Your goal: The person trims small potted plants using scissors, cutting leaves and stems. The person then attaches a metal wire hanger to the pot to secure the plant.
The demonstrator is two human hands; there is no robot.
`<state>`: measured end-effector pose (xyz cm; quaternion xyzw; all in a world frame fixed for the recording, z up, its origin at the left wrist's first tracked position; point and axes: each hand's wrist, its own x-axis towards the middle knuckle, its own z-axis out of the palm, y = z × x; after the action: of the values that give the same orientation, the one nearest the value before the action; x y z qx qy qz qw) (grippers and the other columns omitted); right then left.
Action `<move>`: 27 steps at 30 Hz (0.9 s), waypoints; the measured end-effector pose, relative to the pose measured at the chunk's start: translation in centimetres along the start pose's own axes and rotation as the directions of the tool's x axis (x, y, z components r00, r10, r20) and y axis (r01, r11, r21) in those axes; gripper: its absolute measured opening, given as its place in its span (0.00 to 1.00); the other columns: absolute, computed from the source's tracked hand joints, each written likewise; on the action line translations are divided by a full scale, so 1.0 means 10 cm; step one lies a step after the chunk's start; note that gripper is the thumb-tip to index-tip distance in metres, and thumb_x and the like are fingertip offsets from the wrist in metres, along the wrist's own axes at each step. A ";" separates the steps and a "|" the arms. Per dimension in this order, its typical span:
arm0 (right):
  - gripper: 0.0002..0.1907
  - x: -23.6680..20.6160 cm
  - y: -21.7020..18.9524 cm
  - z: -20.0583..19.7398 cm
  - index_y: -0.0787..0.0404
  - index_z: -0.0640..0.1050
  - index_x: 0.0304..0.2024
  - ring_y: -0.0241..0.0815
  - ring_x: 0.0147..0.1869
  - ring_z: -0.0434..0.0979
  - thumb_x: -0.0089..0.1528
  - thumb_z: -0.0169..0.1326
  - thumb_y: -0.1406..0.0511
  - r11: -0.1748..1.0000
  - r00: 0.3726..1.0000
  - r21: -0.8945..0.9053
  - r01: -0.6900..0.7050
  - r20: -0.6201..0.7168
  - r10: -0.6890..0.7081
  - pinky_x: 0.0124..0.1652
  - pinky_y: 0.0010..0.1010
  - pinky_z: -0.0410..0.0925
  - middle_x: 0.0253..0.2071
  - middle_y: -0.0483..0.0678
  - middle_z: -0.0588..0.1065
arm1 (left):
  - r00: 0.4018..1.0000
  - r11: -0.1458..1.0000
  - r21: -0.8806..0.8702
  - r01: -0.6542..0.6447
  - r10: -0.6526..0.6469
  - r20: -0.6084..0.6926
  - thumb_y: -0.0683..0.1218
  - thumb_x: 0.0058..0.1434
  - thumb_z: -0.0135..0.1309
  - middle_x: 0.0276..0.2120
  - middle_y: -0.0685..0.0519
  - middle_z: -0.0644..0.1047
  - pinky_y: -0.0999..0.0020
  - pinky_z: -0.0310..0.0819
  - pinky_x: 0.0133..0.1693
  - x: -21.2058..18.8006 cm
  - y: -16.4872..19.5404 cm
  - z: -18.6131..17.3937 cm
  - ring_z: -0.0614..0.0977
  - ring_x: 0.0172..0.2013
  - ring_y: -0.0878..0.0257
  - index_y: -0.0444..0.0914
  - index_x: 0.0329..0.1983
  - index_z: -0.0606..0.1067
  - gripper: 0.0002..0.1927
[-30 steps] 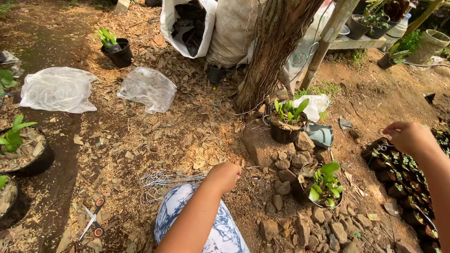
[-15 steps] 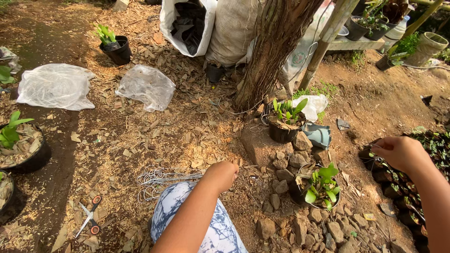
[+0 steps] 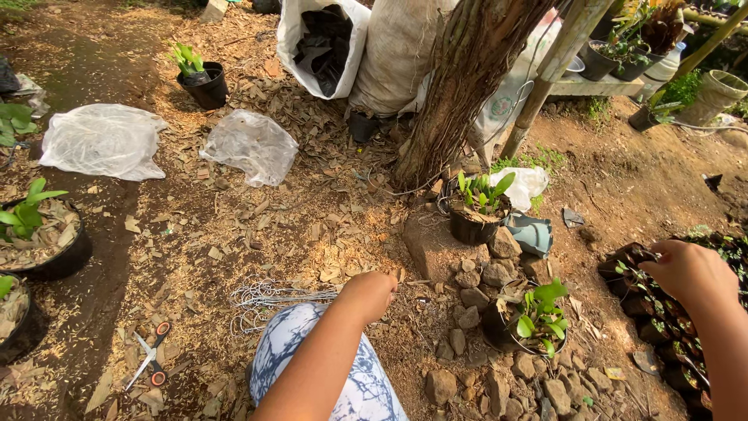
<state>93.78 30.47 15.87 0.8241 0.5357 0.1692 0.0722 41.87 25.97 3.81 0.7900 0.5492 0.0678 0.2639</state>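
My left hand [image 3: 368,294] is curled low over the ground beside a bundle of thin metal wire hangers [image 3: 269,300], its fingers closed; what it grips is hidden. My right hand [image 3: 689,271] reaches to the right over a cluster of small black seedling pots [image 3: 658,300], fingers bent onto one at the top of the cluster. Between my hands sits a black pot with a green plant [image 3: 534,320] among stones. My knee in blue-and-white cloth [image 3: 312,366] is at the bottom.
A tree trunk [image 3: 460,86] rises ahead with a potted plant [image 3: 477,210] at its foot. Two clear plastic bags [image 3: 253,144] lie at left. Scissors with orange handles [image 3: 148,355] lie bottom left. Large pots [image 3: 39,238] line the left edge. Sacks [image 3: 323,43] lean behind.
My right hand has dropped lower and come onto the seedling pots. The left hand stays near the wire bundle, shifted slightly.
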 end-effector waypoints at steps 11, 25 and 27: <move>0.25 0.11 -0.89 -0.34 0.47 0.82 0.54 0.47 0.54 0.77 0.56 0.66 0.49 0.867 0.726 0.031 0.497 -0.563 -0.396 0.55 0.36 0.72 0.53 0.46 0.78 | 0.958 0.997 -0.024 -0.079 0.070 -0.276 0.41 0.62 0.55 0.43 0.46 0.81 0.51 0.75 0.47 0.10 -0.09 -0.12 0.81 0.48 0.48 0.38 0.41 0.79 0.06; 0.16 -2.15 -5.53 -2.83 0.57 0.84 0.46 0.56 0.53 0.78 0.56 0.65 0.62 -0.239 0.025 0.179 0.954 -0.846 -0.532 0.51 0.43 0.71 0.48 0.52 0.79 | 0.505 0.954 -0.187 0.235 -0.284 -0.815 0.49 0.61 0.57 0.43 0.45 0.81 0.50 0.73 0.48 -1.83 -1.85 -1.21 0.81 0.45 0.46 0.38 0.45 0.79 0.13; 0.17 -2.53 -6.27 -2.89 0.56 0.84 0.46 0.57 0.52 0.79 0.55 0.66 0.60 -0.410 -0.049 0.248 0.877 -0.805 -0.591 0.52 0.44 0.71 0.48 0.54 0.79 | 0.510 0.866 -0.270 0.420 -0.472 -0.720 0.52 0.66 0.56 0.42 0.47 0.81 0.52 0.75 0.49 -2.24 -2.21 -1.23 0.82 0.46 0.49 0.39 0.42 0.80 0.12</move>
<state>20.32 31.80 18.86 0.0557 0.9489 -0.0761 -0.3011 9.91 15.60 7.58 0.5082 0.7893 0.3424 0.0382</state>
